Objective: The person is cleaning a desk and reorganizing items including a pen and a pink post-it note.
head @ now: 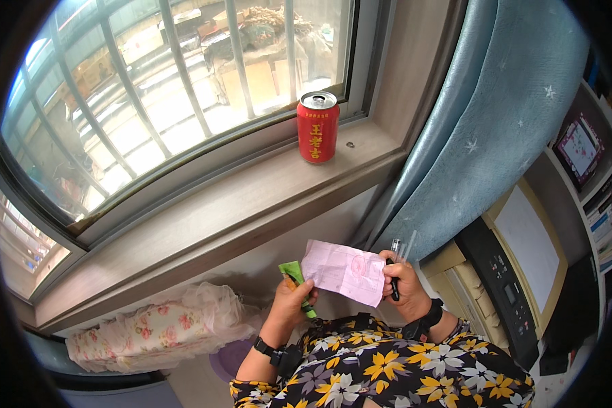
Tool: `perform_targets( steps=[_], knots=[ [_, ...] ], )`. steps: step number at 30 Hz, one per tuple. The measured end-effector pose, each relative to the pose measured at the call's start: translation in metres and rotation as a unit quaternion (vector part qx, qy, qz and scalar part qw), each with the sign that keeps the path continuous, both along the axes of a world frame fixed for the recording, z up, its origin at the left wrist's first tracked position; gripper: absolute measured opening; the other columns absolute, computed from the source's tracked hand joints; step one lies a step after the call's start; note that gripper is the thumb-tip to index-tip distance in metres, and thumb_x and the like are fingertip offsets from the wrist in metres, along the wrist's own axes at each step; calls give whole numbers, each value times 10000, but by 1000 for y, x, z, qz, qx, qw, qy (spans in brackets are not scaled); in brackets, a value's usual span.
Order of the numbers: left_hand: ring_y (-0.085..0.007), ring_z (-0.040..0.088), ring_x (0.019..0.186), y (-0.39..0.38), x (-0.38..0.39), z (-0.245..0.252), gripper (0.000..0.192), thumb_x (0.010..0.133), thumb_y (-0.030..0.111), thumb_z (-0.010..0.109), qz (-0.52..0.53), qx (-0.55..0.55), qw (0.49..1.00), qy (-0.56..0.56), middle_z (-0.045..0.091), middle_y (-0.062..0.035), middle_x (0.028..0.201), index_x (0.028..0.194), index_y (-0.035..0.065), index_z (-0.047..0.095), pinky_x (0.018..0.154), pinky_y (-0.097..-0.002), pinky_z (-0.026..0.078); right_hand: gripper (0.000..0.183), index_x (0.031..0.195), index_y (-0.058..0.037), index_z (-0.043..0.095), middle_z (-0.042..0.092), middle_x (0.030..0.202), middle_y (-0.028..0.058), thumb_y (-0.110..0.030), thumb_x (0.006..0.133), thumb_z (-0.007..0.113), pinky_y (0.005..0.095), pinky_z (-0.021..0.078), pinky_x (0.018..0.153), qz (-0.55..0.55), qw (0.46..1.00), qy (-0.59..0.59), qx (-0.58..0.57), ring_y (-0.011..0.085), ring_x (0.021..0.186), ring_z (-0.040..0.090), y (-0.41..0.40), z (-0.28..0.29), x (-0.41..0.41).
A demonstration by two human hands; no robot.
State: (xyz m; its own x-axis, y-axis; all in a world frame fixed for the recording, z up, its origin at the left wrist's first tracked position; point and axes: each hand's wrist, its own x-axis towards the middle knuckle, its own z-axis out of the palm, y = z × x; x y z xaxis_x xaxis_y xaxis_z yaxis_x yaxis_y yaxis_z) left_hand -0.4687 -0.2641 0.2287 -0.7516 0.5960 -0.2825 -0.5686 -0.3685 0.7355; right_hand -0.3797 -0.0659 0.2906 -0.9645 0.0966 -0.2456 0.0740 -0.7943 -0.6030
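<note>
A creased pink paper slip with a red round stamp and some writing is stretched between both hands. My left hand pinches its left edge and also holds a small green packet. At the right edge, my right hand grips the slip together with a black pen and something clear and transparent. Beyond the slip, a red drink can stands upright on the wooden windowsill, its top opened.
A barred window runs behind the sill. To the right hang a blue curtain, a printer and shelves with books. A floral cloth cover and a purple basin are at lower left.
</note>
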Motion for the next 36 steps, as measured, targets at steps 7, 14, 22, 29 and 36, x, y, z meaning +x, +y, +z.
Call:
perform_targets(
  steps=[7,14,22,29,36],
  knots=[
    [-121,497,553,-25,14,42,224,671,101,568,17,10,998,55,501,-38,699,855,30,462,446,-210,393,98,782,-48,494,424,538,-1,-73,688,482,155,291,342,-27,999,9,19,59,391,374,5,5,1],
    [-146,494,544,-36,38,23,189,712,98,554,55,15,998,33,513,-64,705,858,19,464,438,-219,379,113,806,-43,486,475,567,-10,-80,699,482,154,335,372,6,999,14,52,43,400,424,1,-10,-12],
    [-136,447,540,-41,45,6,222,737,148,514,96,-2,995,24,493,-79,694,900,27,425,411,-215,325,136,833,-40,491,494,608,-1,-38,697,484,167,378,405,-13,999,-19,24,64,440,463,-11,-11,-22],
    [-131,507,590,-46,43,32,155,750,78,509,157,-47,986,32,533,-58,745,889,22,472,454,-225,400,74,791,-45,487,436,562,9,-47,718,473,204,344,386,41,998,-16,52,78,480,439,-2,-12,-23],
    [-65,488,562,-66,-2,102,54,738,38,524,-5,-131,963,238,522,-7,654,765,-7,509,499,-195,402,53,786,-25,484,382,531,31,-25,735,469,198,255,367,78,994,74,8,102,432,345,13,8,-32]
  ],
)
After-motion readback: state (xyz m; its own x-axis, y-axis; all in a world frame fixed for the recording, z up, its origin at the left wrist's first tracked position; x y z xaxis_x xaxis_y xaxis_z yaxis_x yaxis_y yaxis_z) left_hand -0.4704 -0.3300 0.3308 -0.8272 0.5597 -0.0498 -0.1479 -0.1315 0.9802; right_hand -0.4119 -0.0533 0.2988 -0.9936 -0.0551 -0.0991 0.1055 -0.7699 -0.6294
